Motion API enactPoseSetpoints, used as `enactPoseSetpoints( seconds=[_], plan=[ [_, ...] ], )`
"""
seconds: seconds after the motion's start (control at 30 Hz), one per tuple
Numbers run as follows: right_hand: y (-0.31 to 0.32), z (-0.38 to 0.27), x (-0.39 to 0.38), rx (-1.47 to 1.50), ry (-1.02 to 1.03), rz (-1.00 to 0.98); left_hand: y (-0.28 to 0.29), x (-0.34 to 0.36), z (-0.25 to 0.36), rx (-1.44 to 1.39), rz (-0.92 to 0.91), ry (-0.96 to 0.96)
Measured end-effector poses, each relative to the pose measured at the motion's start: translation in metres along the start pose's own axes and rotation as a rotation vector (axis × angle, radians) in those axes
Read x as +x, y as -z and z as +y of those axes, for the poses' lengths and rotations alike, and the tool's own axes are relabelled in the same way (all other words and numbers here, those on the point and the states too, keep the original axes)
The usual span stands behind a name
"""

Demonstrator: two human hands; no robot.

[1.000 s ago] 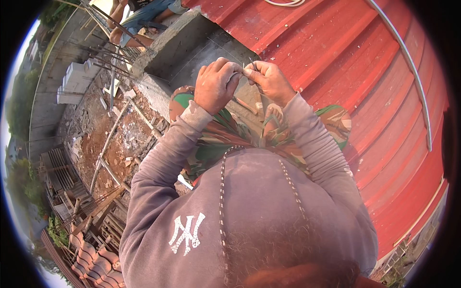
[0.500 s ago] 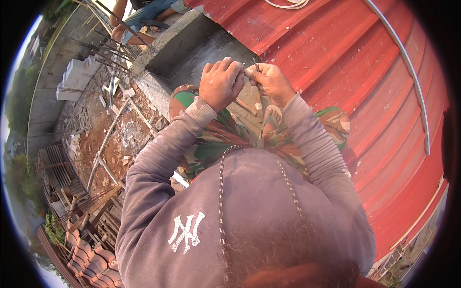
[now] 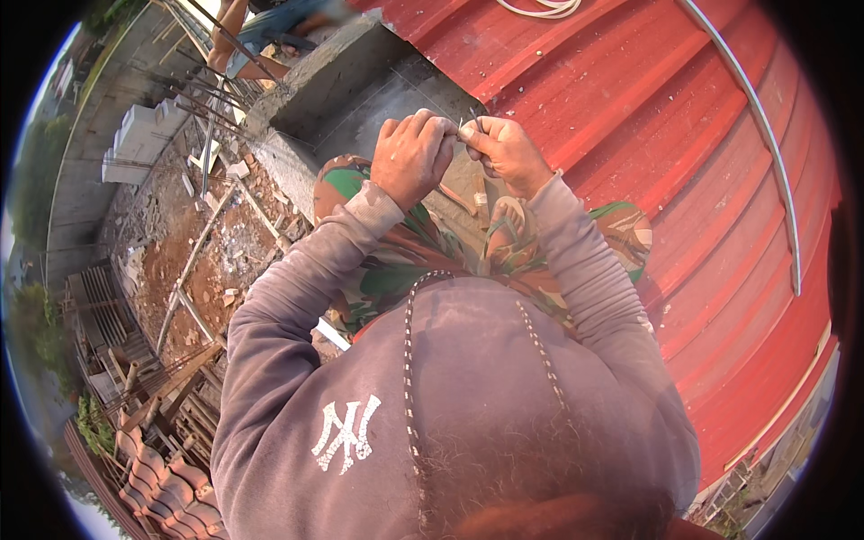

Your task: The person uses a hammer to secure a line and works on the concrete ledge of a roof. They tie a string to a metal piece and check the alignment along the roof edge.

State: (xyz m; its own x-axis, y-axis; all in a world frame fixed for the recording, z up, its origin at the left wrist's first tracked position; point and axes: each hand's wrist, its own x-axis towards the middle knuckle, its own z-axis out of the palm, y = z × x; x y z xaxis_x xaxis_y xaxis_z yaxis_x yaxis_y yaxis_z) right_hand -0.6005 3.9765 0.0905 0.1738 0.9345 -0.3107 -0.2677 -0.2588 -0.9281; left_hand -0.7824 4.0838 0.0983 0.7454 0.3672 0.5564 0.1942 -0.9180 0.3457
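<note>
My left hand [image 3: 414, 160] and my right hand [image 3: 506, 155] meet above my lap, fingertips almost touching. My left hand is closed, its fingers curled down, and whatever lies inside is hidden. Between the thumb and forefinger of my right hand, thin dark slivers [image 3: 474, 117] stick up; they are too small to name. A short pale tip also shows between the two hands. Below them are my camouflage-patterned trousers [image 3: 396, 270] and a bare foot.
A grey concrete trough [image 3: 337, 67] lies just ahead. Red ribbed roofing sheet [image 3: 621, 117] slopes to the right, with a grey conduit [image 3: 765, 126] and a white cable coil [image 3: 540, 9]. Rebar [image 3: 202, 103], rubble [image 3: 216, 261] and roof tiles [image 3: 166, 477] lie left. Another person [image 3: 279, 36] sits far left.
My hands stay together in nearly the same pinch, with only slight finger movement. The view has shifted slightly. The other person's arm and leg have moved a little.
</note>
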Motion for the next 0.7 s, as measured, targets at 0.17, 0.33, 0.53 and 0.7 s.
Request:
enactPoseSetpoints(
  seconds=[0.17, 0.33, 0.53, 0.7],
  plan=[
    [-0.004, -0.006, -0.003, -0.165, 0.119, 0.01, 0.005, 0.0, -0.001, 0.011, -0.042, -0.013],
    [-0.003, -0.006, -0.004, -0.095, 0.073, 0.031, -0.001, -0.002, 0.004, -0.276, -0.041, 0.239],
    [-0.004, -0.004, -0.004, 0.048, 0.01, 0.057, -0.013, -0.007, 0.012, -0.53, 0.007, 0.455],
    [-0.004, 0.001, -0.004, 0.002, 0.025, 0.085, -0.023, -0.014, 0.009, -0.582, 0.028, 0.521]
  ],
)
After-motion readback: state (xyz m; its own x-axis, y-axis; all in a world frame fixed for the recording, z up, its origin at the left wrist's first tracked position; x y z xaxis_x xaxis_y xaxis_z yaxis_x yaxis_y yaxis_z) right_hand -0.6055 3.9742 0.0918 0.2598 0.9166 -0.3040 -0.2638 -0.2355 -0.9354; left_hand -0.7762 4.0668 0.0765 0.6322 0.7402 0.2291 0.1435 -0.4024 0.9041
